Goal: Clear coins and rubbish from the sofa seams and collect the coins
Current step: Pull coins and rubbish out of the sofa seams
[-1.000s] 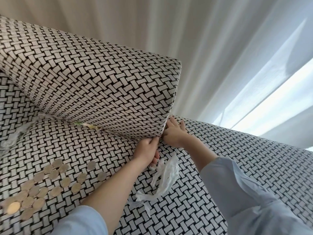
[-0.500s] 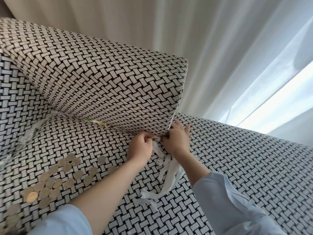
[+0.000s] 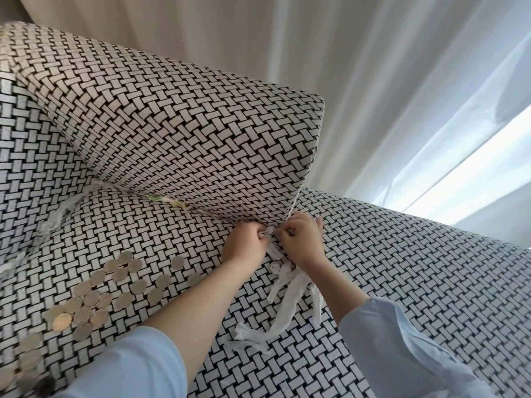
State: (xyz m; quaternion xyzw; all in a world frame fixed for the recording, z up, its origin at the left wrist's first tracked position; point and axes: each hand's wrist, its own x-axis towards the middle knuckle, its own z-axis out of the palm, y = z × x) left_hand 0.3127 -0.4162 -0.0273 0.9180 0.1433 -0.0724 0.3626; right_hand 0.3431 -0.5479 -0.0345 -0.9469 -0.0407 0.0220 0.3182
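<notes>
Sofa (image 3: 402, 282): left hand (image 3: 245, 245) now nearer right hand (image 3: 302, 243)

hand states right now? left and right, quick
Left hand: fingers curled, pinching the top end of the crumpled white plastic strip.
Right hand: fingers curled, pinching the same strip beside the left.

Cream pleated curtain (image 3: 201, 38) behind, sheer white curtain (image 3: 402, 110) at right, bright daylight through the window (image 3: 477, 170) beyond

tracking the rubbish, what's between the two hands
In the head view, a white shredded strip, pinched by the left hand and right hand, trailing down over the seat.
</notes>
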